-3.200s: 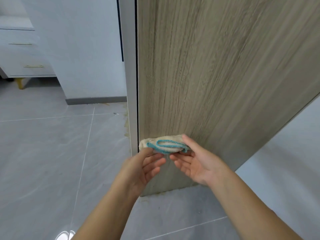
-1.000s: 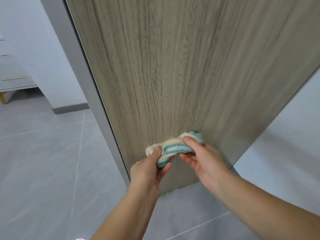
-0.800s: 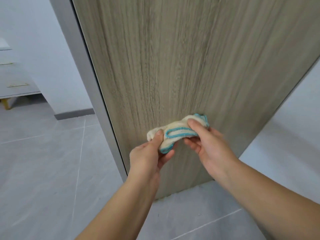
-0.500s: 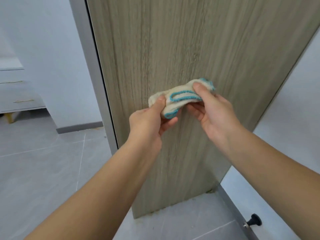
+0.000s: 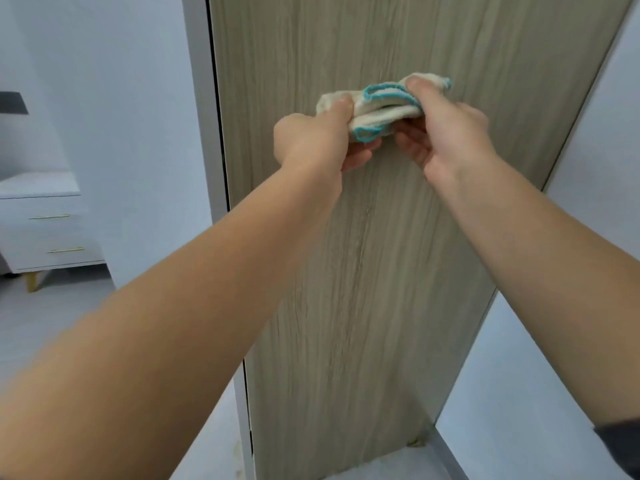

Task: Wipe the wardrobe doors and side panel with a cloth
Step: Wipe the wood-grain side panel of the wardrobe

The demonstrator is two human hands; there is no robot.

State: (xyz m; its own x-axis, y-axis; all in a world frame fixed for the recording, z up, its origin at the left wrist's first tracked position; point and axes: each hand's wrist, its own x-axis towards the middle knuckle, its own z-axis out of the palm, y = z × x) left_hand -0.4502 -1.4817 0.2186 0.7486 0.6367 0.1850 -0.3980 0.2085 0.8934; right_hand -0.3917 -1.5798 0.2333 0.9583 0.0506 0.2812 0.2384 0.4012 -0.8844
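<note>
The fingers (image 5: 360, 155) of the left hand (image 5: 311, 140) curl under the cloth (image 5: 384, 105) with the thumb pinching down on its left end, and the right hand (image 5: 446, 133) grips the right end the same way, thumb on top and fingers beneath. The cloth is cream with a teal hem, bunched into a short roll. It sits high and close in front of the wood-grain side panel (image 5: 381, 271); whether it presses on the surface cannot be told. Both bare forearms reach in from the near edge and cover part of the panel's lower half. A dark sleeve (image 5: 620, 441) shows at the near right. A pale frame strip (image 5: 204, 133) runs along the panel's left edge. A white wall (image 5: 554, 341) stands right of the panel. Far left, a white drawer unit (image 5: 52, 233) with gold handles stands on the grey floor (image 5: 52, 323). The cloth's long axis runs left to right, its right end tilted slightly higher.
</note>
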